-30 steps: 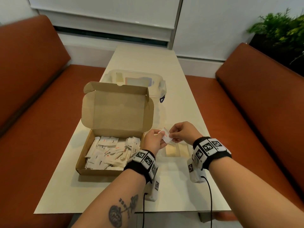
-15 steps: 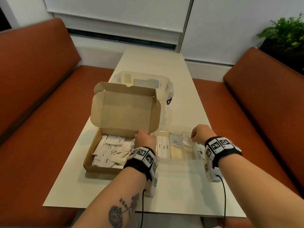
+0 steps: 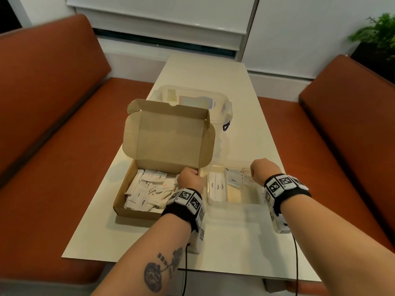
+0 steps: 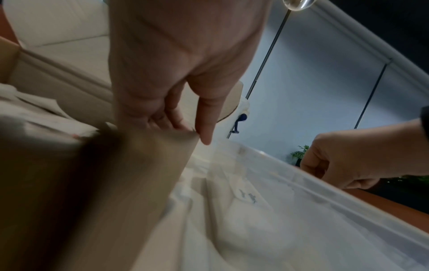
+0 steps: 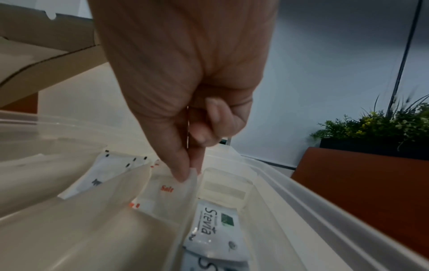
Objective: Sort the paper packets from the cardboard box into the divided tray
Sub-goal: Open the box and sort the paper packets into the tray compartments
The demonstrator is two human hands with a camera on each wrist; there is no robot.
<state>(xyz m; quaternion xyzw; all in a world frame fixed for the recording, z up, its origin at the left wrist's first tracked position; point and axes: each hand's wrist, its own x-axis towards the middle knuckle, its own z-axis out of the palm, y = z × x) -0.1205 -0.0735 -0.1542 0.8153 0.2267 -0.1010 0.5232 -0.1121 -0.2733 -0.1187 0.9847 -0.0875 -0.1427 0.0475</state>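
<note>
Our right hand [image 5: 185,110] pinched salt packet [image 5: 169,190] over tray [image 3: 218,205] slot, sorting; left hand [image 4: 176,73] gripped box [image 3: 136,207] wall, steadying.

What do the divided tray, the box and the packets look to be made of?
Divided tray: seemingly clear, glossy plastic; the table shows through its walls.
Cardboard box: plain brown, matte cardboard with folded flaps.
Salt packet pinched by the right hand: thin white paper, apparently matte, with printed lettering.
Stevia packet: also looks like printed paper, perhaps slightly smoother.
</note>
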